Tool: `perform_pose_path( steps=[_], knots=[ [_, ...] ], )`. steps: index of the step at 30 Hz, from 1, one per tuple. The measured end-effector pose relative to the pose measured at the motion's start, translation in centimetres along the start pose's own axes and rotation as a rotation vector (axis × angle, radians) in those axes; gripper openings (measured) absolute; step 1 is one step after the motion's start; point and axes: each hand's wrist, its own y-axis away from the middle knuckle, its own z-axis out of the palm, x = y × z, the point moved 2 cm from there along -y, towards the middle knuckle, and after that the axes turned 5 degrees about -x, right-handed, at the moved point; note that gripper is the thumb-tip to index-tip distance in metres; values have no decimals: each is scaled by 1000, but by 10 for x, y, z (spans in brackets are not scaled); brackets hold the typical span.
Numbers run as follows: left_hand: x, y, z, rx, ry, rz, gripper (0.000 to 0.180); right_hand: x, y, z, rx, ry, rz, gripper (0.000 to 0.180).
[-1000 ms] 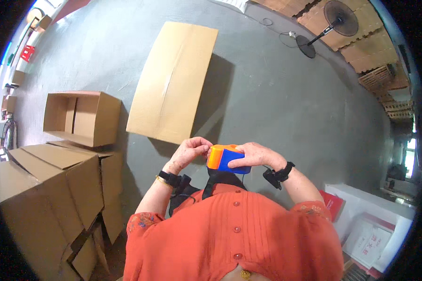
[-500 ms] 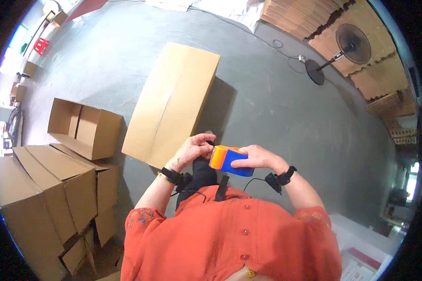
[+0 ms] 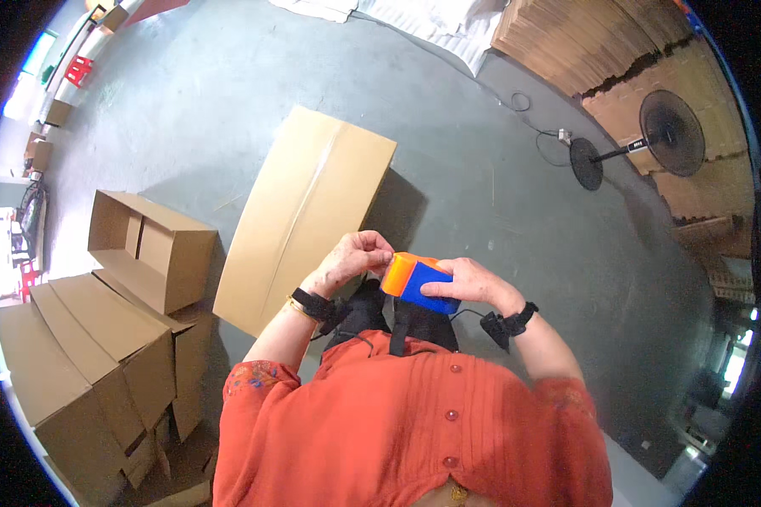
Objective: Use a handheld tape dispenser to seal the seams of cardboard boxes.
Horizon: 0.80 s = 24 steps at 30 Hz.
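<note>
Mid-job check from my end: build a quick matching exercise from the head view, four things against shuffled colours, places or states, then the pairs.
Things
1. Left hand
2. Right hand
3. Closed carton
4. Fan

Descriptions
A. Black, beside the stacked cardboard at the picture's right
B. Wrapped around the blue part of the blue-and-orange tool
C. Light brown, with a lengthwise seam along its top
D. Fingertips drawn together by the tool's orange end

Pairs: 1-D, 2-B, 3-C, 4-A
</note>
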Motion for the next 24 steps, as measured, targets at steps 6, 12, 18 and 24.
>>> perform_pose_path(
  steps=[6, 12, 18, 24],
  knots=[
    [50, -71, -19, 169, -40, 160, 6, 2, -41, -107, -30, 74, -64, 69],
    [83, -113, -27, 342, -14, 237, 8, -2, -67, -180, -77, 12, -77, 69],
    [99, -146, -44, 410, 33, 281, 7, -3, -96, -219, -89, -22, -74, 65],
    [112, -170, -73, 383, 97, 253, 6, -9, -122, -236, -82, -50, -39, 64]
  ],
)
